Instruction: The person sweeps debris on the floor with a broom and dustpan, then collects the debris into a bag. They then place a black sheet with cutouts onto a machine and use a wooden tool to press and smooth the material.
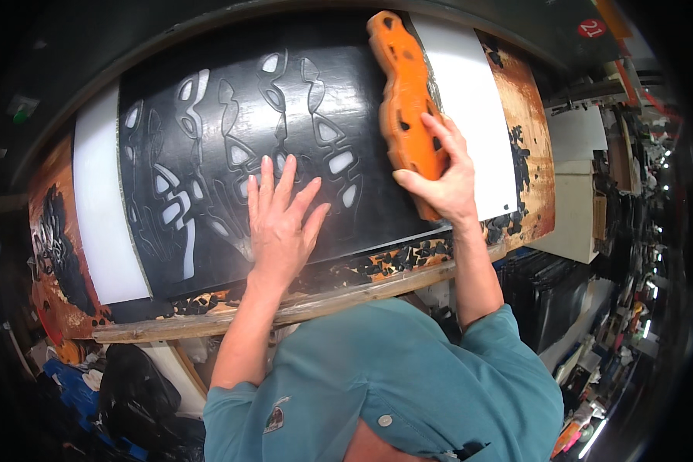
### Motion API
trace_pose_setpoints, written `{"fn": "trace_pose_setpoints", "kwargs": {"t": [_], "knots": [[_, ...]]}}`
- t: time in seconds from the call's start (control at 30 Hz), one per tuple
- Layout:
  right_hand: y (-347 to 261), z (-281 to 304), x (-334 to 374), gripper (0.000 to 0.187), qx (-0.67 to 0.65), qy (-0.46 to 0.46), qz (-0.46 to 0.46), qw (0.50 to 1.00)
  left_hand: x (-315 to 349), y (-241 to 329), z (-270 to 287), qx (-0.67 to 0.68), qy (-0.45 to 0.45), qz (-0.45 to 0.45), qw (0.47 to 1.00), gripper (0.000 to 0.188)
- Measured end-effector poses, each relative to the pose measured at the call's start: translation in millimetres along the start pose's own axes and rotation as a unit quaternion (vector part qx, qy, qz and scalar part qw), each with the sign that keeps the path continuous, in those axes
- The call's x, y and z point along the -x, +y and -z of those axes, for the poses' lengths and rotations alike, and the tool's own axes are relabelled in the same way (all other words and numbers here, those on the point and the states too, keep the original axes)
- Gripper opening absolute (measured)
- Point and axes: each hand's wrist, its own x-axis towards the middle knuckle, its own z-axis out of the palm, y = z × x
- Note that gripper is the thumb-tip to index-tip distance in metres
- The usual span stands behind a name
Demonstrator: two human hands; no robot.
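Observation:
My left hand (279,223) lies with fingers spread on a black sheet (346,85), holding nothing. Wavy shapes have been cut into this sheet, and white shows through several of its openings. My right hand (448,173) grips an orange cutting die (408,85) by its near end, thumb on one side and fingers on the other. Long and wavy-edged, with dark holes in its face, the die rests over the sheet's right part. A white board (470,92) sticks out from under the sheet at the right, and more white board (104,208) at the left.
Beneath the boards is a worn brown wooden surface (531,154), strewn with black scraps (408,260) along the front. A wooden rail (346,296) edges it near my body. A dark machine beam (246,19) spans above the far side. Stacked black sheets (543,292) stand at right.

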Motion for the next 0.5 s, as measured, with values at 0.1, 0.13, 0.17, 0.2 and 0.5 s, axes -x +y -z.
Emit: {"fn": "trace_pose_setpoints", "kwargs": {"t": [0.1,0.13,0.17,0.2,0.5], "knots": [[11,-26,9,0.096,0.204,0.002,0.066,0.977,-1,-3,0,-0.007,-0.021,0.012,1.0,0.043],[15,-27,8,0.094,0.199,0.015,0.087,0.976,-1,-3,1,-0.005,-0.017,0.003,1.0,0.044],[18,-29,7,0.093,0.194,0.017,0.099,0.976,-2,-3,1,-0.003,-0.018,0.007,1.0,0.043],[19,-30,8,0.093,0.198,0.016,0.102,0.975,-3,-3,1,-0.002,-0.019,0.01,1.0,0.042],[18,-27,4,0.096,0.191,0.004,0.102,0.976,25,15,27,0.168,0.055,-0.025,0.984,0.03]]}}
